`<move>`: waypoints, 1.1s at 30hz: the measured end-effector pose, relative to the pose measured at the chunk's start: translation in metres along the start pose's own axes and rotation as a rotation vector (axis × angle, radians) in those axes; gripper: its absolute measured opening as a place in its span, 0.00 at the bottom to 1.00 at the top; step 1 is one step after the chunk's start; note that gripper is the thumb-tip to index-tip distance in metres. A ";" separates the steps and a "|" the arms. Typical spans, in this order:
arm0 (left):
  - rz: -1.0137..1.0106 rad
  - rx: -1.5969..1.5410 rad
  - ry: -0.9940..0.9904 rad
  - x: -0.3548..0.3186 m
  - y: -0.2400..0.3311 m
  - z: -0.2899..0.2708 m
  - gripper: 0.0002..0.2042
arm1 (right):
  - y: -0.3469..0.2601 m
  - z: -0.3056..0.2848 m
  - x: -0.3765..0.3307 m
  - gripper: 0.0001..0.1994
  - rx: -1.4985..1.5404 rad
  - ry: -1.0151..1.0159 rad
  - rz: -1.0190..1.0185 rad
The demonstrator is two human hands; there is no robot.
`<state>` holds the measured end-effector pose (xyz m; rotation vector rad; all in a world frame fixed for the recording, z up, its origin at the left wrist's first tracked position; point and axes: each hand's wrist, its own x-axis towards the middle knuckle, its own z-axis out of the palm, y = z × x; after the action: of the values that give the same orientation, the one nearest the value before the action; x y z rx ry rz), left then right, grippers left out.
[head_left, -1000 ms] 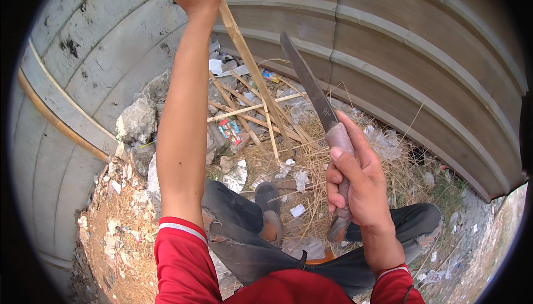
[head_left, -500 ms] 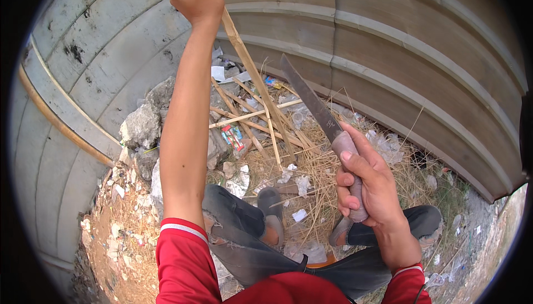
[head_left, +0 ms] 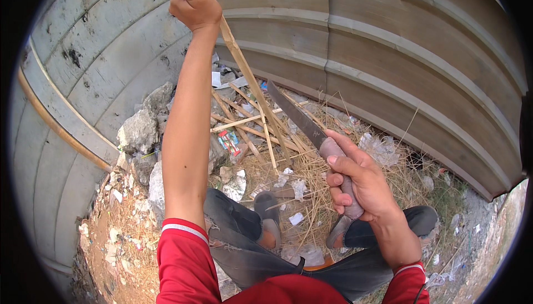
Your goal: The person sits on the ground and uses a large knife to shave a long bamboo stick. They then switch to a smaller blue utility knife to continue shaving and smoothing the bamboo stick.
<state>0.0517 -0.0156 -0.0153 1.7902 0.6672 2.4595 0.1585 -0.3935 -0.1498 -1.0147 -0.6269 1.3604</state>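
- Head view shows the left hand [head_left: 194,5] curled tight around the upper end of a long wooden stick [head_left: 244,65], though most of the fingers face away.
- That stick slants down from the fist toward other wooden sticks [head_left: 239,121] lying crossed on the ground beyond the feet; whether its lower end touches the ground is unclear.
- The right hand [head_left: 361,179] clasps a knife [head_left: 302,123] by its handle, blade pointing up and leftward, its tip just beside the stick; contact cannot be confirmed.
- As a judgement, work on the stick is partway: it is in one long piece, with an uneven edge below the fist that may be a cut. How much cutting remains cannot be told.
- Dry straw [head_left: 316,193] litters the ground; none can be tied to this stick.
- Crumpled clear plastic [head_left: 380,148] lies right of the straw, perhaps a bag; any contents cannot be made out.
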 end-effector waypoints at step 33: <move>0.056 -0.019 0.107 -0.012 0.030 0.036 0.23 | 0.198 -0.051 0.020 0.31 0.079 0.432 0.230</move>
<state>0.0956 -0.0343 -0.0064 1.7042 0.6059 2.6042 0.1084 -0.4030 -0.3491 -1.2955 -0.1358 1.2942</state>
